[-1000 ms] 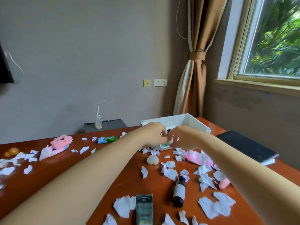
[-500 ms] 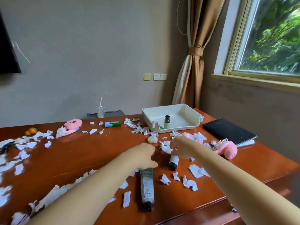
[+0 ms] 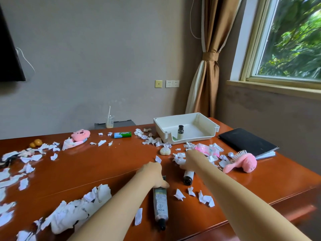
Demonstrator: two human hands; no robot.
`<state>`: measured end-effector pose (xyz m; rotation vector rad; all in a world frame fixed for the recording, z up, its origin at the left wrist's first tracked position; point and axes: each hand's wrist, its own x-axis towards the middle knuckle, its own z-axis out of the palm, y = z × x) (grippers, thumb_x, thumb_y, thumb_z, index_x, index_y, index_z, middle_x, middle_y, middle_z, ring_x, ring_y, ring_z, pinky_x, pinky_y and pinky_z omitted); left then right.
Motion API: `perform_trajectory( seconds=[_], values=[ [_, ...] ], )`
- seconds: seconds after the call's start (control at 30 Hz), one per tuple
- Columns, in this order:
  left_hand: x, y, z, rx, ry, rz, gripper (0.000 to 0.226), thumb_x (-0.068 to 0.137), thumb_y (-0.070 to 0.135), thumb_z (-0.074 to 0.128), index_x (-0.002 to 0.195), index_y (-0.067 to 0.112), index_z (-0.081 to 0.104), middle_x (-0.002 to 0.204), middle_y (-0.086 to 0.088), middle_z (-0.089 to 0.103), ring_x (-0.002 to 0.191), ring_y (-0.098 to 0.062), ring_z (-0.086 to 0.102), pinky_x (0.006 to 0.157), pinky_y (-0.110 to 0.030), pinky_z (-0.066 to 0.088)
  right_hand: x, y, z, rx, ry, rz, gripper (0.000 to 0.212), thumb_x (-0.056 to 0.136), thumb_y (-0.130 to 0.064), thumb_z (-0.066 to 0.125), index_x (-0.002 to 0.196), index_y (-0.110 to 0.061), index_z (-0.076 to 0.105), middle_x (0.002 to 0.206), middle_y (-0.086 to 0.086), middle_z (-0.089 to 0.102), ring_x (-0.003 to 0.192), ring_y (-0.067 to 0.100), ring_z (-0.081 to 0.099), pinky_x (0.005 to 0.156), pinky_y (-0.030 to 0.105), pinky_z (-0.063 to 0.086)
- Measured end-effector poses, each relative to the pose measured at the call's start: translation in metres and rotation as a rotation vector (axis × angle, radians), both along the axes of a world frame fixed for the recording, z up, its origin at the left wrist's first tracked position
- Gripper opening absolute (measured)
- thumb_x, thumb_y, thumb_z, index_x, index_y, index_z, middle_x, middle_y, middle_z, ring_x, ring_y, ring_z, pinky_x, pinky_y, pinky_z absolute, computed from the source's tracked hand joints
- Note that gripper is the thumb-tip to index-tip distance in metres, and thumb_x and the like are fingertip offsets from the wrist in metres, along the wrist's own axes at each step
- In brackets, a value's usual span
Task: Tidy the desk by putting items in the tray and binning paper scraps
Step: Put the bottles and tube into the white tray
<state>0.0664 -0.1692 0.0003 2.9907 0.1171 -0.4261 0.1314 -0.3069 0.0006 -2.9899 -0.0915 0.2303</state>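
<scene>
White plastic tray (image 3: pixel 196 128) sits at the far right of the glossy red-brown wooden desk (image 3: pixel 104 167), low front toward the person. One small pale bottle with a dark cap (image 3: pixel 180 133) stands upright inside it, near the front lip. Torn white paper scraps (image 3: pixel 178 194) litter the desk: a cluster just before the tray, a thick heap at the near left, a few by the near edge.

Left hand (image 3: pixel 152 173): knuckles up over the crimped end of a grey-green squeeze tube (image 3: pixel 160 204), thumb laid on it, fingers curled down, grasping the tube. The tube lies flat, black cap toward the person.

Right hand (image 3: pixel 191 160): just right of the left, over the far end of a white-labelled bottle (image 3: pixel 188 176) lying on its side, dark end toward the person. Fingers hidden behind the wrist; grip cannot be told, perhaps on the scraps there.

Beyond the right hand, a flat pink packet (image 3: pixel 206 150) among scraps. Further right, a pink hairbrush (image 3: pixel 243 164), bristles up, beside a black notebook (image 3: pixel 246 143). A cream round lump (image 3: pixel 165 151) lies before the tray's left corner. Far left: green-and-blue box (image 3: pixel 122 135), pink plush toy (image 3: pixel 80 135).
</scene>
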Motion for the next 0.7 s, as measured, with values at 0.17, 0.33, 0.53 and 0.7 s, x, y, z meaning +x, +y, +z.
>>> perform_trajectory(
  seconds=[0.17, 0.33, 0.53, 0.7],
  values=[
    [0.007, 0.000, -0.004, 0.081, -0.014, 0.061, 0.080, 0.073, 0.067, 0.062, 0.133, 0.017, 0.044, 0.130, -0.006, 0.054, 0.118, -0.025, 0.054, 0.093, -0.035, 0.046, 0.005, 0.000, -0.001, 0.011, 0.014, -0.017, 0.054, 0.085, -0.039, 0.064, 0.128, -0.007, 0.052, 0.122, 0.010, 0.061, 0.100, 0.023, 0.063, 0.063, 0.022, 0.046],
    [0.011, 0.001, -0.005, -0.011, -0.014, 0.133, 0.075, 0.072, 0.064, 0.067, 0.126, 0.015, 0.048, 0.122, -0.005, 0.058, 0.110, -0.023, 0.059, 0.086, -0.030, 0.052, 0.007, 0.000, 0.001, 0.040, 0.043, 0.001, 0.056, 0.084, -0.029, 0.068, 0.133, -0.009, 0.048, 0.123, 0.010, 0.060, 0.099, 0.023, 0.063, 0.066, 0.023, 0.050],
    [0.015, -0.003, -0.005, -0.049, 0.009, 0.185, 0.071, 0.074, 0.057, 0.069, 0.127, 0.015, 0.047, 0.123, -0.006, 0.058, 0.109, -0.023, 0.059, 0.081, -0.029, 0.050, 0.007, -0.009, 0.019, 0.031, 0.016, 0.088, 0.046, 0.084, -0.023, 0.068, 0.125, -0.006, 0.055, 0.118, 0.011, 0.064, 0.086, 0.019, 0.054, 0.067, 0.020, 0.048],
    [0.018, -0.004, -0.004, -0.080, -0.035, 0.205, 0.063, 0.080, 0.043, 0.070, 0.130, 0.014, 0.045, 0.130, -0.007, 0.055, 0.117, -0.025, 0.055, 0.082, -0.030, 0.046, -0.001, -0.020, 0.040, -0.016, 0.013, 0.182, 0.037, 0.086, -0.024, 0.066, 0.119, -0.007, 0.061, 0.113, 0.010, 0.066, 0.090, 0.020, 0.058, 0.084, 0.025, 0.051]
  ],
)
